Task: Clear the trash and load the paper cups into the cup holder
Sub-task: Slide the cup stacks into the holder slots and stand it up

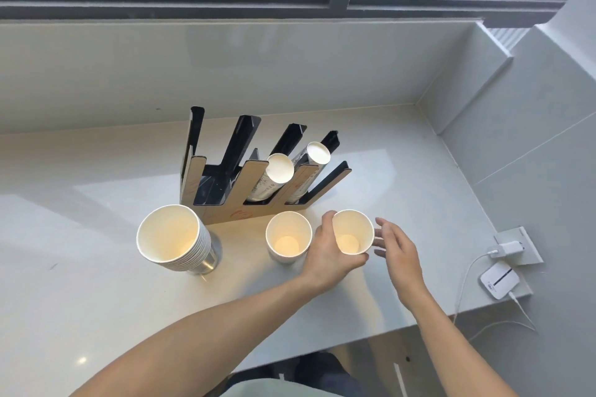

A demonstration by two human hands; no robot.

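Observation:
A black and brown slotted cup holder (225, 193) stands on the white counter (96, 284). Its two right slots each hold a slanted stack of paper cups (280, 167); its left slots are bare. In front of it, a tall stack of white cups (171, 235) sits at the left on a metal base. A single stack of cups (288, 240) stands in the middle. My left hand (329, 251) grips another paper cup (352, 232) from its left side. My right hand (398, 248) hovers open just right of that cup, fingers spread, not touching it.
A wall socket with a white charger (506, 246) and a small white device (499, 279) with a cable lie at the counter's right end. The counter's front edge runs close below my arms. A window sill and dark window frame stand behind the holder.

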